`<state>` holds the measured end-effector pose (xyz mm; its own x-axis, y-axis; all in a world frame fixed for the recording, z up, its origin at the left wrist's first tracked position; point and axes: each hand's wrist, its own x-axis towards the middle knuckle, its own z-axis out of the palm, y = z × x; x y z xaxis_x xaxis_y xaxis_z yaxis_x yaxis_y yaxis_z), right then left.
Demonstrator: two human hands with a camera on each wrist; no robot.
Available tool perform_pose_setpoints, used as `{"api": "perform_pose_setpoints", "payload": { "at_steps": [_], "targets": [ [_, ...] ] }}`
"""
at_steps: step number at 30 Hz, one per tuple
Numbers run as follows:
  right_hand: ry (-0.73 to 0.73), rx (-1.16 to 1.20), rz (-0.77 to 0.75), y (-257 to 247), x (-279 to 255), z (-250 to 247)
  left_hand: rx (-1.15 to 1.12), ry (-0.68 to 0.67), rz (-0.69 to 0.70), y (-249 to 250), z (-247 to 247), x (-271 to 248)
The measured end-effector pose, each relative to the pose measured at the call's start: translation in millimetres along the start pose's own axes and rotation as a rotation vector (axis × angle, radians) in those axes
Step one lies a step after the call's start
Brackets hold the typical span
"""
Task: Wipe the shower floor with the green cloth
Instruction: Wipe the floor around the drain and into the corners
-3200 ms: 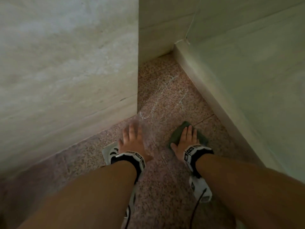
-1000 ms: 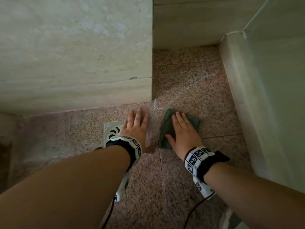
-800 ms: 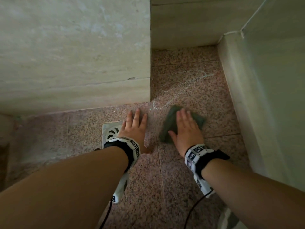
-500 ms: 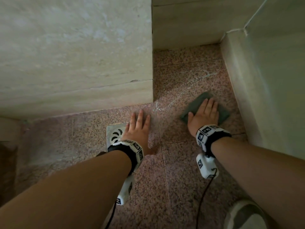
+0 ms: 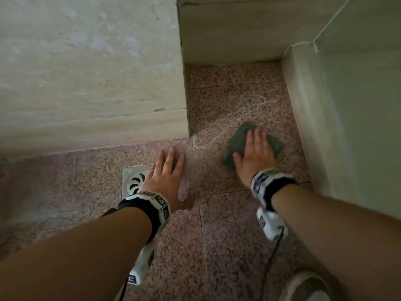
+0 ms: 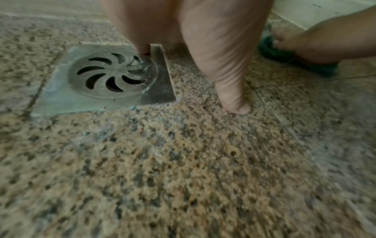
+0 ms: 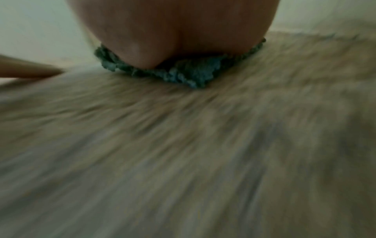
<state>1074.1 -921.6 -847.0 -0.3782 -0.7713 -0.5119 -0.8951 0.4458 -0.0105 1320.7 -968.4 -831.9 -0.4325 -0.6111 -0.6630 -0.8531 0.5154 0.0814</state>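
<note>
The green cloth point(image 5: 236, 142) lies flat on the speckled pink shower floor point(image 5: 227, 224), right of centre. My right hand point(image 5: 255, 155) presses down on it with straight fingers, palm flat. The cloth point(image 7: 183, 74) bunches under the heel of that hand in the blurred right wrist view. My left hand point(image 5: 167, 172) rests flat on the floor beside the drain, fingers straight, holding nothing. Its thumb point(image 6: 230, 90) touches the granite in the left wrist view, where the cloth point(image 6: 284, 54) shows at the right.
A square metal floor drain point(image 5: 134, 181) sits partly under my left hand; the drain point(image 6: 109, 75) fills the left wrist view. A pale stone wall block point(image 5: 91, 72) rises at left, another wall point(image 5: 358, 116) at right. A whitish streak point(image 5: 238, 114) crosses the floor. A shoe point(image 5: 308, 287) shows bottom right.
My right hand slid the cloth right and forward toward the right wall, then back a little to the left. The left hand stayed planted by the drain.
</note>
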Motion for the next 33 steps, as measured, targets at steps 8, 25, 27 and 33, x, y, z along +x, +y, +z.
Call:
{"api": "perform_pose_setpoints", "payload": {
  "at_steps": [8, 25, 27, 33],
  "targets": [
    [0.095, 0.117, 0.282, 14.6, 105.1, -65.5, -0.014, -0.048, -0.02, 4.4, -3.4, 0.6],
    [-0.025, -0.065, -0.376, -71.2, -42.8, 25.3, 0.0, -0.011, -0.049, 8.4, -5.3, 0.9],
    [-0.019, -0.044, -0.208, -46.6, -21.6, 9.8, 0.006, -0.035, -0.032, 6.9, -5.4, 0.5],
    [0.065, 0.122, 0.254, 18.6, 71.3, -42.2, 0.013, -0.04, -0.029, 6.1, -4.5, 0.2]
  ]
}}
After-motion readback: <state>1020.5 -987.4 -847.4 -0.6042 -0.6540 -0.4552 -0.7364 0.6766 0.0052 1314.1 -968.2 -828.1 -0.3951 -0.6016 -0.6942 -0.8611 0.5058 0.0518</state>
